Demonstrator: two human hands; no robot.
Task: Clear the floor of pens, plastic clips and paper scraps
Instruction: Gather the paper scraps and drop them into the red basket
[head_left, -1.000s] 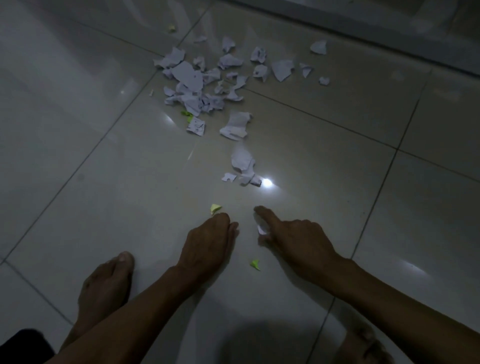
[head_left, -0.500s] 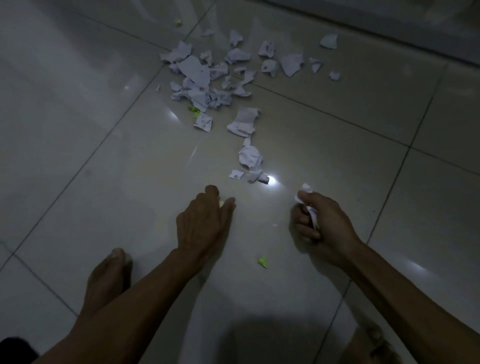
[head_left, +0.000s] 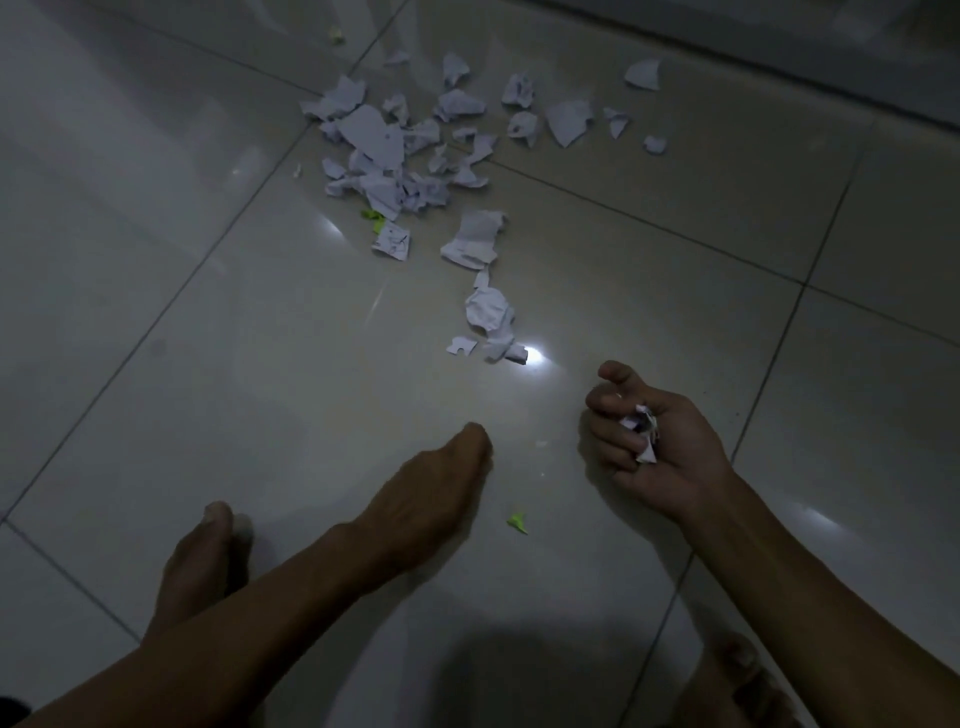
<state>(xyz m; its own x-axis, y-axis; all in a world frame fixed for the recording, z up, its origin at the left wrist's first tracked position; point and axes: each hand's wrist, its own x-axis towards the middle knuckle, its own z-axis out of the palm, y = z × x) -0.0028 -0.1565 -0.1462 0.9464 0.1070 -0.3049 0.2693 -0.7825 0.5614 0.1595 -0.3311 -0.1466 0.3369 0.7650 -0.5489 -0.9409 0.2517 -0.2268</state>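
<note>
My right hand (head_left: 654, 441) lies palm-up just above the floor, fingers curled round a wad of white paper scraps (head_left: 643, 428). My left hand (head_left: 436, 488) reaches forward low over the tile with its fingertips bunched to a point. The small green scrap it covered a moment ago is gone from the floor and hidden in those fingers. Another green scrap (head_left: 518, 522) lies between my two hands. Crumpled white scraps (head_left: 491, 312) sit just beyond the hands. A large scatter of torn white paper (head_left: 384, 150) spreads farther away. No pens or clips show.
Glossy grey floor tiles (head_left: 208, 364) with dark grout lines run all around. My bare left foot (head_left: 202, 551) and right foot (head_left: 737, 675) stand near the bottom edge. A raised ledge (head_left: 831, 57) crosses the top right. Green bits (head_left: 373, 215) lie at the pile's near edge.
My right hand lifted white scraps off the floor and turned palm-up around them. My left hand closed over the small green scrap, which has left the floor.
</note>
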